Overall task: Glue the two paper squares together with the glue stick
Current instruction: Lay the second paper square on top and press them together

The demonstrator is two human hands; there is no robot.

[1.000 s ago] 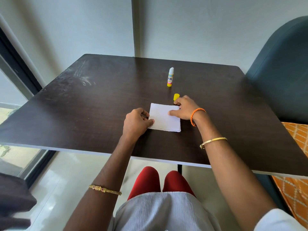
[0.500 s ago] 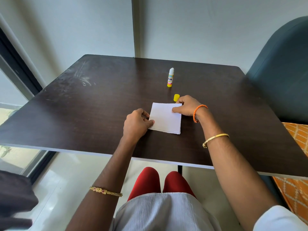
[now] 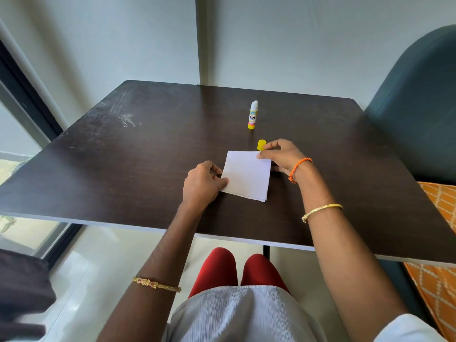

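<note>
Fingers of the left hand [image 3: 202,185] are curled, with the thumb pressed flat on the left edge of the white paper squares [image 3: 246,175], pinning them down rather than gripping them. Fingers of the right hand [image 3: 281,156] are drawn in narrow at the far right corner of the paper; the thumb tip lies on that corner, but whether it pinches the sheet or only presses it cannot be told. The two squares lie stacked, one on the other, on the dark wood surface [image 3: 123,169], turned slightly askew; a second edge peeks out along the near side and bottom right corner. A yellow cap [image 3: 261,145] rests on the surface just beyond the paper's far right corner, touching or almost touching the right index finger. Farther back stands the uncapped glue stick [image 3: 253,115], upright, yellow with a white tip, well apart from the hands. An orange braided bracelet [image 3: 297,169] circles the right wrist, with a gold bangle [image 3: 320,211] farther up that forearm.
</note>
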